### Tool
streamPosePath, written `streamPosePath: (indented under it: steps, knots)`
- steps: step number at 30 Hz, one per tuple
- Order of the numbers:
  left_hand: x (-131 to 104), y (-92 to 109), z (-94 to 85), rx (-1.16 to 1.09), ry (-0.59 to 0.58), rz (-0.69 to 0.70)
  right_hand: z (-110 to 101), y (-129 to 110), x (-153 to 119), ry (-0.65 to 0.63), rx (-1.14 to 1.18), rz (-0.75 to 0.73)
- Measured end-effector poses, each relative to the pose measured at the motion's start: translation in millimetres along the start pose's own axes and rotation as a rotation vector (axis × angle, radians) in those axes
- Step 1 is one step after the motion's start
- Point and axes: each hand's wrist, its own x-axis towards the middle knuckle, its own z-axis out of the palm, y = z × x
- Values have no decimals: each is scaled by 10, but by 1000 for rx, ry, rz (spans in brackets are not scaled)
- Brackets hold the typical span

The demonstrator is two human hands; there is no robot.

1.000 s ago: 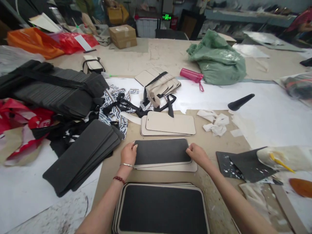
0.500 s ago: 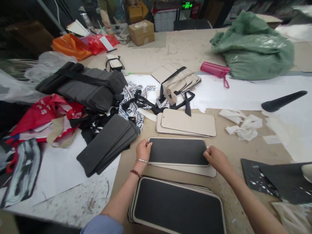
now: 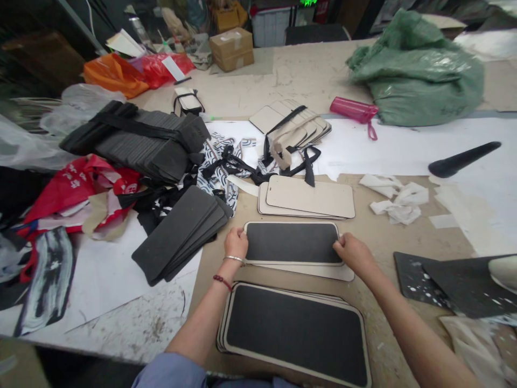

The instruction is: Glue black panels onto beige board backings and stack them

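My left hand [image 3: 236, 243] pinches the left end of a rounded rectangular panel [image 3: 291, 243], black in the middle with a beige border. At its right end, the fingers of my right hand [image 3: 355, 252] are closed on the edge. Beneath this panel lies a beige panel [image 3: 339, 272], mostly covered. Nearer to me is a stack of larger black panels with beige rims [image 3: 297, 334]. Just beyond my hands lie beige panels [image 3: 311, 196], one overlapping another. Several plain dark grey panels [image 3: 177, 231] are fanned out left of my left hand.
A strapped bundle of dark panels [image 3: 137, 140] stands at the back left, near a red cloth [image 3: 72, 186]. Beyond are banded beige pieces [image 3: 294, 121], a pink pouch [image 3: 353, 109] and a green sack [image 3: 420, 75]. White scraps [image 3: 398, 199] and paint-spotted black sheets [image 3: 456, 283] lie right.
The whole view has shifted slightly, so the table's things sit a little higher in it. Both hands still grip the same panel at its two ends.
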Motion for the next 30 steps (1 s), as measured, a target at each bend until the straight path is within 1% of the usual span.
streamPosePath:
  steps: [6,11,15,23,30]
  knots:
    - [66,-54,16,-73,-55,-45,4,11,-21,12,16,-8]
    - [26,-40,10,-139,-92,-22,-30,4,-55,11,26,-21]
    - [15,-35,10,-184,-120,-14,-14,20,-55,4,18,-35]
    - [21,-83,110,-325,-116,-58,7,48,-24,-7,-2,-69]
    - [47,-119,168,-480,-115,-111,61,96,14,11,-40,-108]
